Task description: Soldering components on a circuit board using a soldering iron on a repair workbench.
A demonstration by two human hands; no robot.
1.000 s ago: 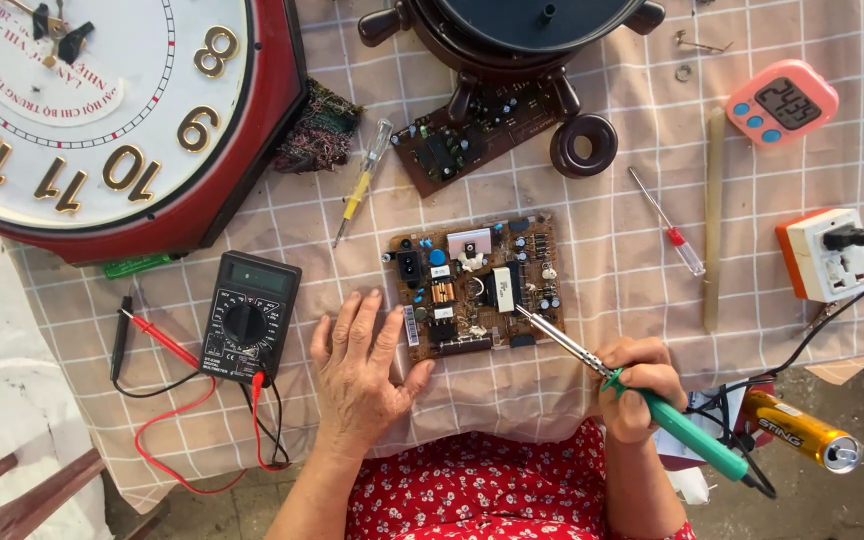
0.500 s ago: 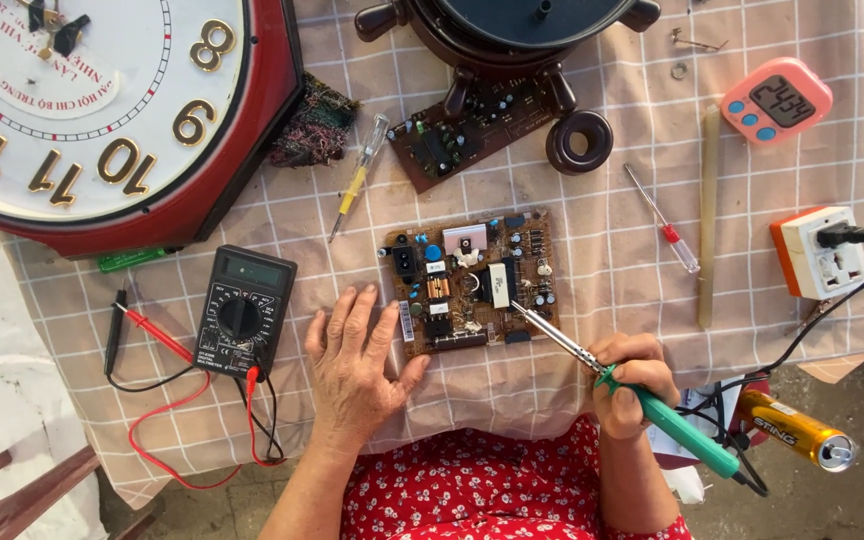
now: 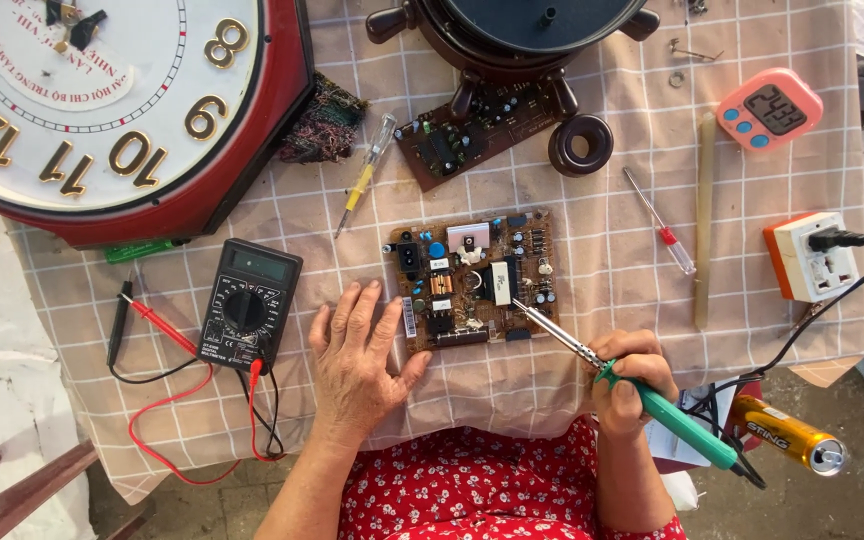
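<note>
A brown circuit board (image 3: 472, 278) with many small parts lies on the checked tablecloth (image 3: 592, 230). My left hand (image 3: 357, 360) rests flat on the cloth, fingers spread, its thumb against the board's lower left edge. My right hand (image 3: 627, 385) grips a green-handled soldering iron (image 3: 652, 400), whose metal tip touches the board's lower right area. The iron's black cable runs right to a white and orange socket block (image 3: 812, 257).
A black multimeter (image 3: 249, 305) with red and black leads lies left of my hand. A large red-rimmed wall clock (image 3: 102, 110) fills the top left. Two screwdrivers (image 3: 362, 180), a second board (image 3: 472, 135), a dark ring (image 3: 582, 145), a pink timer (image 3: 770, 108) and a gold can (image 3: 787, 435) lie around.
The soldering iron tip has shifted slightly along the board's right side. My left hand stays in place beside the board.
</note>
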